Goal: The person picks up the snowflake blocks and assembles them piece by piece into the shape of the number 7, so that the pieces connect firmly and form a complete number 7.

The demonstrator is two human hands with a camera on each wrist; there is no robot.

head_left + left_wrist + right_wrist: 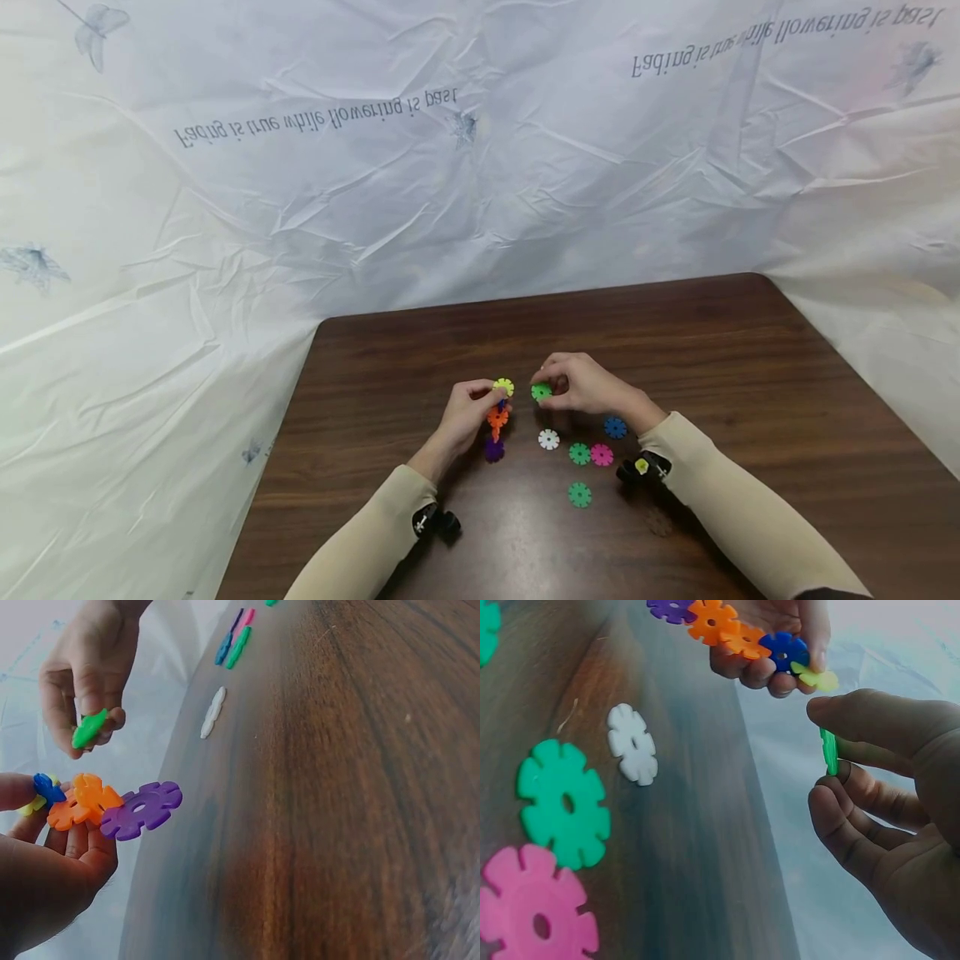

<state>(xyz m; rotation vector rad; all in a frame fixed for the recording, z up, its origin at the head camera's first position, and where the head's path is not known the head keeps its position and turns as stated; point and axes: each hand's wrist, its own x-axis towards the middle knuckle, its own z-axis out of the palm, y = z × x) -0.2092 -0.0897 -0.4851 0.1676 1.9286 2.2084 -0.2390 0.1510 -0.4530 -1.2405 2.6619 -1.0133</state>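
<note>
My left hand (467, 410) holds a chain of notched plastic discs joined at their slots. In it, a yellow disc (503, 387) is at the far end, followed by a blue disc (786, 652), two orange discs (96, 798) and a purple disc (142, 810). The left thumb and fingers pinch the chain around the yellow and blue discs. Just to the right, my right hand (583, 385) pinches a single bright green disc (541, 392) between thumb and fingers. A small gap separates the green disc from the yellow one.
Loose discs lie on the brown wooden table (720, 350): a white disc (548, 439), two green discs, one at the front (579, 495), a pink disc (602, 454), a blue disc (615, 427) and a brownish disc (659, 522). White sheeting (420, 208) hangs behind the table.
</note>
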